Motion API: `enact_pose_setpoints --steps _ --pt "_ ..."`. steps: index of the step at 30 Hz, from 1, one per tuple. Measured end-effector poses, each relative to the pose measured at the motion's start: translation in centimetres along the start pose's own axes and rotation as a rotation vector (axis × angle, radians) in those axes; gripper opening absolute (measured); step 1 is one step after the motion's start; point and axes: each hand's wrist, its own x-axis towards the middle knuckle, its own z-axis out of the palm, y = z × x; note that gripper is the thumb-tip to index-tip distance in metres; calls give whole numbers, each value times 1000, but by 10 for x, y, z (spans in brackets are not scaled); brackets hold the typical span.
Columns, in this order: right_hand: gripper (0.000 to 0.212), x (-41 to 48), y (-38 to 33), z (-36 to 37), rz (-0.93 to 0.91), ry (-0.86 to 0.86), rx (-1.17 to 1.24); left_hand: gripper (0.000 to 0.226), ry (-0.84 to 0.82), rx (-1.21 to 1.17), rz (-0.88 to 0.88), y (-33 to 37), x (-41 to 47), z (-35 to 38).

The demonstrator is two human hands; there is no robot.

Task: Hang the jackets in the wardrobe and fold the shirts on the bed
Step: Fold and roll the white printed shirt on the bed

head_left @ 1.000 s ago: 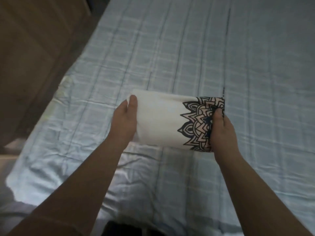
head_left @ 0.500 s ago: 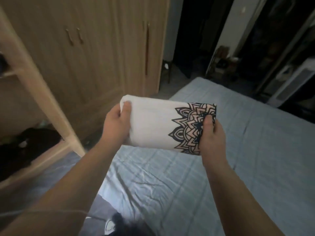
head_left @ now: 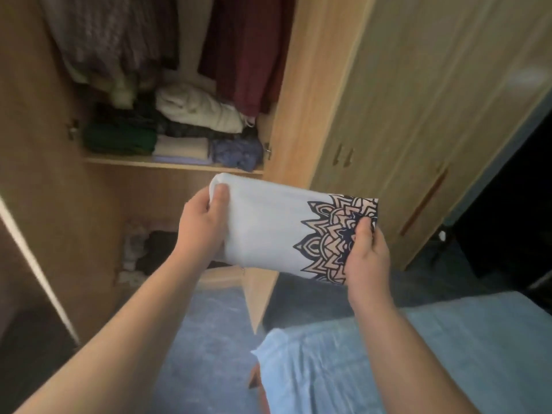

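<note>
A folded white shirt (head_left: 268, 225) with a dark mandala print on its right end is held level in the air in front of the open wooden wardrobe (head_left: 313, 100). My left hand (head_left: 203, 228) grips its left end, thumb on top. My right hand (head_left: 366, 252) grips the printed end. Hanging garments, a grey one (head_left: 113, 34) and a maroon one (head_left: 242, 49), fill the top of the wardrobe. The bed (head_left: 418, 354) with its light blue sheet lies at the lower right.
A shelf (head_left: 176, 164) inside the wardrobe carries stacked folded clothes, green, cream and blue. More crumpled clothes (head_left: 143, 249) lie in the compartment below. The open wardrobe door's edge (head_left: 35, 264) stands at the left. Closed doors (head_left: 418, 130) are to the right. Blue carpet (head_left: 209, 339) covers the floor.
The shirt was lifted off the bed with both hands still on it, and the view swung left from the bed to the open wardrobe.
</note>
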Motion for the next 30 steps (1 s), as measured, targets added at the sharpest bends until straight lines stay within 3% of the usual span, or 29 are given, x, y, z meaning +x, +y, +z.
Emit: enact_pose_setpoints --steps 7,13,22,30 --pt "26 17 -50 198 -69 -199 93 37 165 21 -33 -37 126 -127" --pt "28 43 -56 308 -81 -234 121 29 251 36 -52 -59 208 -167" --pt "19 142 -12 416 -47 -297 122 29 305 138 -104 -110 332 -126" --pt "46 283 41 510 -5 -443 52 50 320 160 -236 -176 473 -44"
